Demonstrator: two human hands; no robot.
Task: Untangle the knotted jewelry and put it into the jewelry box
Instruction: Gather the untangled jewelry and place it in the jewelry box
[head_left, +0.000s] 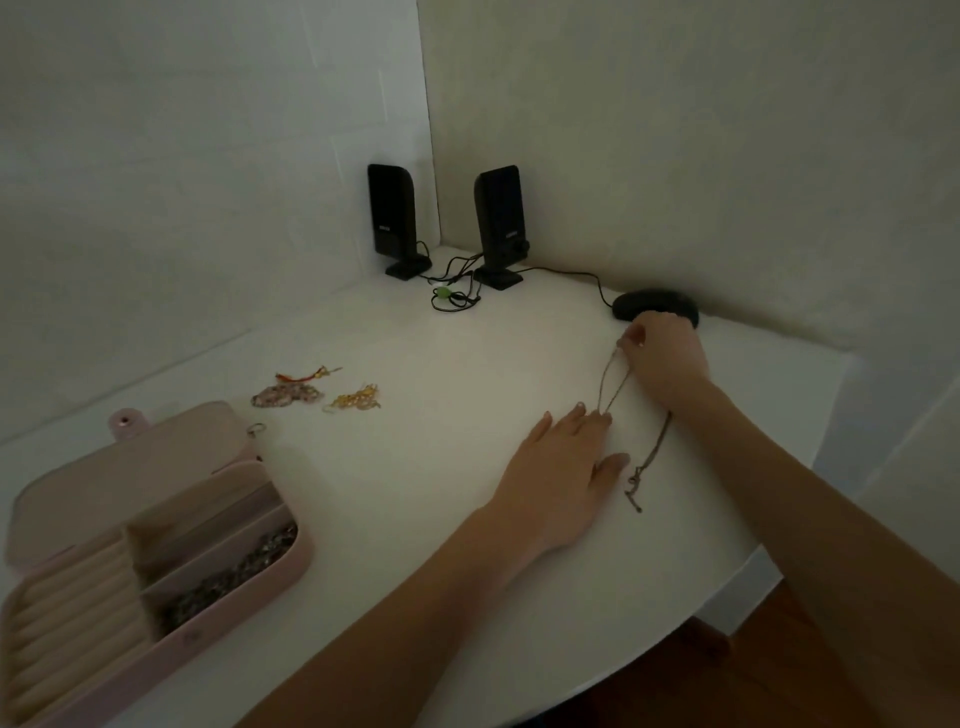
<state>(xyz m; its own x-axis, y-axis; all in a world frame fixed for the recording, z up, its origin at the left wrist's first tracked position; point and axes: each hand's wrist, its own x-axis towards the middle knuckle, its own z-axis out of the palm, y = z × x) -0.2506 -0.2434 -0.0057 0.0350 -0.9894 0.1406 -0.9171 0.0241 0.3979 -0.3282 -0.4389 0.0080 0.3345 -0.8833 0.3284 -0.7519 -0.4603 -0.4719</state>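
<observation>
At eight o'clock on the white round table, an open pale-pink jewelry box with ring rolls and divided trays already holds a dark beaded piece; just beyond it, towards eleven o'clock, lie a pinkish bead cluster and a small gold chain tangle. Right of centre, the left hand rests flat, straight fingers pressing the thin silver-grey chain necklace down, while at two o'clock the right hand pinches its far loop taut. The chain looks light, limp and slippery, probably easily snagged; I would grip beside the knot near its trailing end.
</observation>
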